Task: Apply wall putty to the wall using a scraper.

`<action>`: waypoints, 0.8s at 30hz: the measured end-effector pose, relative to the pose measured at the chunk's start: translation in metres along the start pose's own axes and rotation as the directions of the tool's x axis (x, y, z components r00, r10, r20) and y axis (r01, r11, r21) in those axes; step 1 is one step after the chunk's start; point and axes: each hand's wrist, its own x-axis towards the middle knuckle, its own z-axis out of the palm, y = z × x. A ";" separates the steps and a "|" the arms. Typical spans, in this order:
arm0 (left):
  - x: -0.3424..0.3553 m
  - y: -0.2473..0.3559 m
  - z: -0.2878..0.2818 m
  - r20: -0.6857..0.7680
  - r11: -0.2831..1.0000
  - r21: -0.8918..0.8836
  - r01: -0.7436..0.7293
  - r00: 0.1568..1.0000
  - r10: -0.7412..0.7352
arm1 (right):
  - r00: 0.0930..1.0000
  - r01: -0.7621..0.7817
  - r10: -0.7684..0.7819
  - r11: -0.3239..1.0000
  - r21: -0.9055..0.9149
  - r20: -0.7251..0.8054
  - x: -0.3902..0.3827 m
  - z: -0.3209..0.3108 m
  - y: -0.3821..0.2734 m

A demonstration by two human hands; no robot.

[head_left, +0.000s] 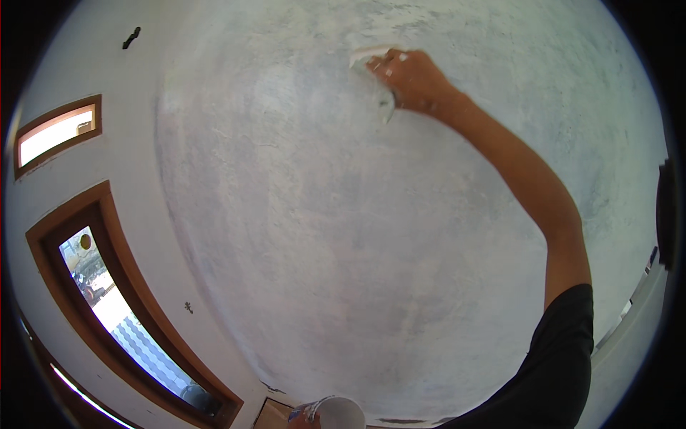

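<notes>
High on the mottled white plastered wall (336,214), my right hand (407,79) is closed on a flat, pale putty applicator (366,53), held against the surface, with my arm stretched up from the lower right. The fingers are spotted with white, and part of the tool is behind them. At the bottom edge my left hand (306,422) grips a white bucket (343,413) from its left side; only a small part of that hand shows.
On the left wall are a small wood-framed window (56,134), a tall wood-framed glass panel (100,286) showing a patterned pavement outside, and a dark fitting (131,37). A dark object (663,214) stands at the far right rim.
</notes>
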 end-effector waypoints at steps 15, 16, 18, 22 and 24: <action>0.056 0.017 0.006 0.610 0.856 -0.372 0.358 0.790 -0.065 | 0.823 -0.568 0.351 0.461 0.682 0.448 -0.171 -0.085 -0.271; 0.049 0.005 0.019 0.439 0.901 -0.406 0.155 0.898 0.044 | 0.769 -0.639 0.323 0.410 0.651 0.551 -0.191 -0.096 -0.299; 0.050 -0.001 0.057 0.319 0.898 -0.434 -0.068 0.921 0.224 | 0.591 -0.799 0.279 0.337 0.499 0.757 -0.245 -0.126 -0.348; 0.035 -0.007 0.064 0.449 0.881 -0.470 0.052 0.874 0.188 | 0.331 -0.940 0.271 0.178 0.291 0.904 -0.302 -0.182 -0.466; 0.028 -0.025 0.068 0.486 0.834 -0.537 0.128 0.854 0.183 | 0.207 -0.976 0.266 -0.007 0.216 0.942 -0.318 -0.202 -0.518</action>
